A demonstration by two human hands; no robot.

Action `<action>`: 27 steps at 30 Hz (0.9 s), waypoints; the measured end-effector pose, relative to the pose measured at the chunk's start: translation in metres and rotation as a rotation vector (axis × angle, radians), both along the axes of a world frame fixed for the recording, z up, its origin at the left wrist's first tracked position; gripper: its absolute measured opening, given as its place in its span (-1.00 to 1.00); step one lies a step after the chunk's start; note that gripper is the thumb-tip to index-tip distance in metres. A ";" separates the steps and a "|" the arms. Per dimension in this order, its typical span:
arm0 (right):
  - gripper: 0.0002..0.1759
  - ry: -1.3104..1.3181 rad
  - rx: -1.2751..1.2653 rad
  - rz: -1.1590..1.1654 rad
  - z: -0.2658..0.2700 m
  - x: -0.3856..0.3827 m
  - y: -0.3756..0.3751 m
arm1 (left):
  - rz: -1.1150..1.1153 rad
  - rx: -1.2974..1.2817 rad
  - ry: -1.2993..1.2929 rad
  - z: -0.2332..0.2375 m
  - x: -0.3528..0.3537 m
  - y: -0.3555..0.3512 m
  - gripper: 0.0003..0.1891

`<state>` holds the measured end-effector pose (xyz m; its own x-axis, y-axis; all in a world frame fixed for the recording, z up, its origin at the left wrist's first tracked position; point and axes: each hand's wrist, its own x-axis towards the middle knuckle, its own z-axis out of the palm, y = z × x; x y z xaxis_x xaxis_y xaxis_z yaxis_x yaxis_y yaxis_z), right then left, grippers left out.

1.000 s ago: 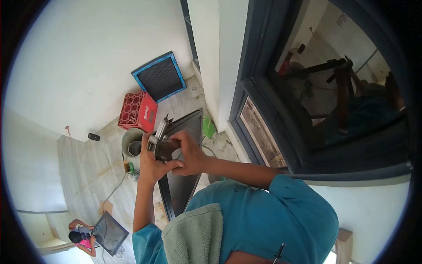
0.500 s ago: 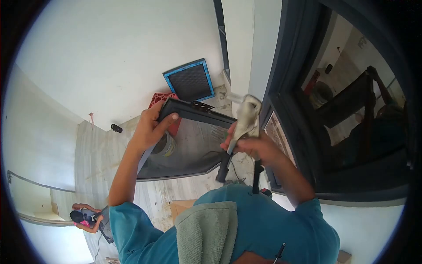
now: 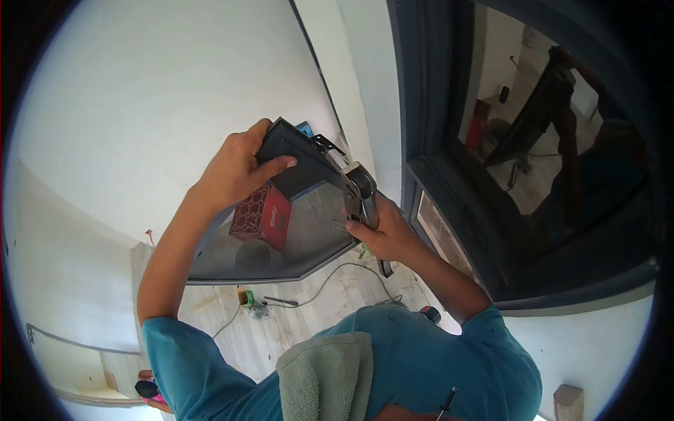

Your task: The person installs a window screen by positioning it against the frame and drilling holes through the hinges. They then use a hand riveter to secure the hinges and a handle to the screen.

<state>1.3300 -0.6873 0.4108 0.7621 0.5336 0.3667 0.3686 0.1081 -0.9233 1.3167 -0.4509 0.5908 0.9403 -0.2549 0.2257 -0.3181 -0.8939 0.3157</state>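
A dark-framed panel (image 3: 284,144) with a see-through grey mesh (image 3: 316,224) stands tilted in front of me. My left hand (image 3: 228,172) is closed around its upper corner, thumb on the near face. A slotted black metal fitting (image 3: 327,144) sits on the frame's top edge. In my right hand (image 3: 390,230) is a hand riveter (image 3: 361,184) with a silver head and dark handles. Its nose points up and left at the fitting and seems to meet it; exact contact cannot be made out. The fingers behind the handles are partly hidden.
Through the mesh shows a red patterned box (image 3: 261,217) on the floor. A cord (image 3: 326,289) runs over the tiles past a small green box (image 3: 246,297). On my right is a dark window frame (image 3: 414,170). Another person (image 3: 149,390) is at lower left.
The riveter has swung left and turned, bringing its nose to the fitting on the frame. My left hand still grips the corner, and the panel's tilt has changed. My view has shifted.
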 end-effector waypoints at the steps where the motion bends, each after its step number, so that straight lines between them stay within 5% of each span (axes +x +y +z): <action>1: -0.30 0.002 0.015 -0.011 0.002 0.001 -0.002 | -0.043 -0.003 -0.015 0.003 0.004 -0.003 -0.68; 27: -0.57 0.092 0.123 -0.269 -0.002 0.037 -0.043 | -0.206 0.191 0.134 0.051 0.085 -0.080 -0.67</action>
